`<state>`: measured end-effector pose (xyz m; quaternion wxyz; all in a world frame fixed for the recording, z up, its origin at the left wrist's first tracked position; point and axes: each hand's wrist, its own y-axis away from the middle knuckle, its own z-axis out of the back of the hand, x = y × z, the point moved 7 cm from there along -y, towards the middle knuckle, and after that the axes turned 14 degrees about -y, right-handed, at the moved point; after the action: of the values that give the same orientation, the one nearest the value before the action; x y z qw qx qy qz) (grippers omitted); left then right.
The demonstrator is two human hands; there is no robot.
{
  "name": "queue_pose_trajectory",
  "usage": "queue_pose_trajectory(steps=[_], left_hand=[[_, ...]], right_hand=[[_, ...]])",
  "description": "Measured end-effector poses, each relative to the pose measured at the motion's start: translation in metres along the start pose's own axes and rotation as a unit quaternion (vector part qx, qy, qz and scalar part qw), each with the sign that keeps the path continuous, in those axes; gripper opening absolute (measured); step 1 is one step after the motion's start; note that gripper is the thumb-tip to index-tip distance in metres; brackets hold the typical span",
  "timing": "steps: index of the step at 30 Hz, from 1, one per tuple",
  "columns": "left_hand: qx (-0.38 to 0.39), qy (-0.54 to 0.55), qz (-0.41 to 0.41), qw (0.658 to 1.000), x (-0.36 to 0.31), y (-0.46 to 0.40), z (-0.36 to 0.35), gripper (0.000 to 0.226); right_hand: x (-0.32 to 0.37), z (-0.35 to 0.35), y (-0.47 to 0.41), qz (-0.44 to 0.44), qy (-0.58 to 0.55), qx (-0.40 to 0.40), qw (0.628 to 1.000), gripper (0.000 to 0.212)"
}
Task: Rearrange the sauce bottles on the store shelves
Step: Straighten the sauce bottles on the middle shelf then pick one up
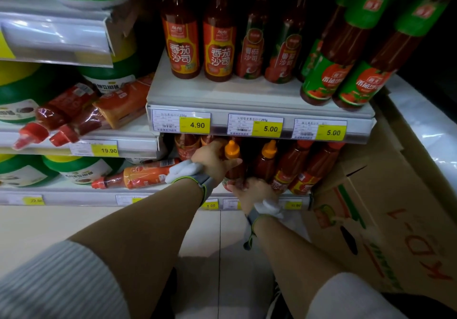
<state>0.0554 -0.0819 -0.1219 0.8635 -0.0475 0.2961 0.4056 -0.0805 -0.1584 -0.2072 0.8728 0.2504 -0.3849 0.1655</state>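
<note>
The orange-capped bottle (pixel 233 164) stands at the front of the lower shelf (pixel 153 190), under the price rail, and you have both hands on it: your left hand (pixel 212 160) is wrapped around its shoulder just below the cap, and your right hand (pixel 252 191) is closed around its base near the shelf edge. Just to its right stands a second orange-capped bottle (pixel 267 162), then two red-capped bottles (pixel 304 170) leaning toward the cardboard box (pixel 385 219). To the left, a bottle lying on its side (pixel 141 176) rests on the same shelf, close behind your left wrist. You appear to be mid-placement, setting this bottle upright or nudging it into line with its twin. The next move seems to call for seating the base flat, pushing it back until it sits level with its neighbour, and turning the label forward before letting go. Mind the leaning red-capped pair; a knock could tip them. The upper shelf (pixel 247 93) of ketchup bottles already looks orderly, while the fallen bottle likely wants standing up afterwards.
</note>
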Motion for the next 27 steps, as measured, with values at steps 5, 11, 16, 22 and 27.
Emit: queue_pose_trajectory(steps=[5, 11, 16, 22, 27], left_hand=[[0.015, -0.008, -0.013, 1.0, -0.002, -0.006, -0.008, 0.035], [0.028, -0.019, -0.013, 0.999, 0.001, -0.013, -0.015, 0.04], [0.043, -0.021, -0.012, 0.999, -0.001, -0.017, -0.02, 0.045], [0.061, 0.022, 0.011, 0.998, -0.005, -0.02, -0.027, 0.052], [0.076, 0.014, 0.018, 0.997, -0.009, -0.021, -0.029, 0.056]], right_hand=[[-0.014, -0.009, -0.004, -0.031, -0.083, -0.013, 0.996, 0.036], [-0.011, -0.023, -0.007, -0.048, -0.128, 0.065, 0.989, 0.052], [-0.02, -0.021, -0.009, -0.012, 0.01, 0.037, 0.999, 0.044], [-0.013, -0.025, -0.009, 0.018, 0.106, 0.031, 0.994, 0.047], [-0.021, -0.024, -0.008, -0.002, 0.058, 0.029, 0.998, 0.051]])
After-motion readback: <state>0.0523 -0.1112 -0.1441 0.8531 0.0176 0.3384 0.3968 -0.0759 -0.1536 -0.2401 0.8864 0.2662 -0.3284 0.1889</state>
